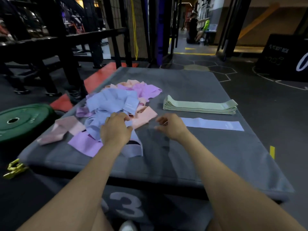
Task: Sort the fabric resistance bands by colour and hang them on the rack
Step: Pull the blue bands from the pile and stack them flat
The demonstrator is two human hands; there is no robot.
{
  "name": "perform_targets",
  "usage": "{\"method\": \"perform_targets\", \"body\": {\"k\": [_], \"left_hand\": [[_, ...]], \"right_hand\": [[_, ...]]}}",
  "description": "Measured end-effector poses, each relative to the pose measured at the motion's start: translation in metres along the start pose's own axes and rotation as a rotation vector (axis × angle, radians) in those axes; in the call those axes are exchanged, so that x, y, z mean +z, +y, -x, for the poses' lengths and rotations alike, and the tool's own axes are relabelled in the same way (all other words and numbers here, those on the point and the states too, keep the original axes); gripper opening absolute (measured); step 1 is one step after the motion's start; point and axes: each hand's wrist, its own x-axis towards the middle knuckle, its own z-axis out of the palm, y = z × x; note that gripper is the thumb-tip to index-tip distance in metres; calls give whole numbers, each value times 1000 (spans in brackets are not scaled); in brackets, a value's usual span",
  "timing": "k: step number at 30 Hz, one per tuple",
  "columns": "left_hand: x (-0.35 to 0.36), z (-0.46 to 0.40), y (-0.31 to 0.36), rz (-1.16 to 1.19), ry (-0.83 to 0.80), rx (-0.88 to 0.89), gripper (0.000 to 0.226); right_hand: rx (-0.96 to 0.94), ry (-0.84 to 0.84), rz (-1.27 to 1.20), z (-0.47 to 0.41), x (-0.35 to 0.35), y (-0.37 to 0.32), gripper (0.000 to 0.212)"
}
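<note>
Both forearms extend forward over the grey mat: the left hand rests palm-down with curled fingers on the mixed band pile, while the right hand hovers loosely curled, empty, left of the single blue band and the farther green stack.

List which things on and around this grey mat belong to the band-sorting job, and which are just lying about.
Job: mixed heap of blue, lilac and pink fabric bands; stacked pale green bands; single flat blue band.

Lying about: green weight plate; yellow metal clips; black soft box.
</note>
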Motion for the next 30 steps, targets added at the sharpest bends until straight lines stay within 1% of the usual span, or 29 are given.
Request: {"method": "perform_targets", "body": {"k": [3,6,7,9,11,12,14,15,17,18,20,22,26,28,30], "left_hand": [[-10,4,-22,62,-44,3,25],[-16,9,-39,111,-75,-2,23],[-17,10,-43,119,-77,3,22],[-19,11,-50,125,-83,13,22],[-19,11,-52,138,-90,18,22],[-18,11,-52,147,-91,18,21],[-17,11,-49,166,-74,10,17],[-16,11,-46,180,-52,6,15],[-15,10,-38,239,18,17,14],[-15,9,-33,284,58,34,14],[-14,7,-22,355,128,90,14],[-12,6,-13,385,165,153,14],[-6,6,3,430,173,192,17],[-2,8,11,448,157,209,19],[1,10,21,466,142,250,22]], "right_hand": [[-83,-207,-38,9,21,-22,37],[-83,-429,-16,14,37,-35,57],[-77,-473,-11,14,41,-37,60],[-54,-509,-17,16,45,-40,58],[-52,-503,29,15,47,-41,48],[-75,-485,70,15,48,-41,36],[-128,-393,135,14,48,-41,6],[-136,-335,142,13,46,-41,10],[-138,-221,82,12,38,-41,26],[-138,-160,1,12,32,-40,28],[-107,-61,-234,11,20,-38,26],[-58,22,-429,10,11,-34,28],[-2,148,-622,12,-7,-26,24],[29,219,-729,14,-18,-20,28],[51,278,-834,16,-29,-15,27]]}}
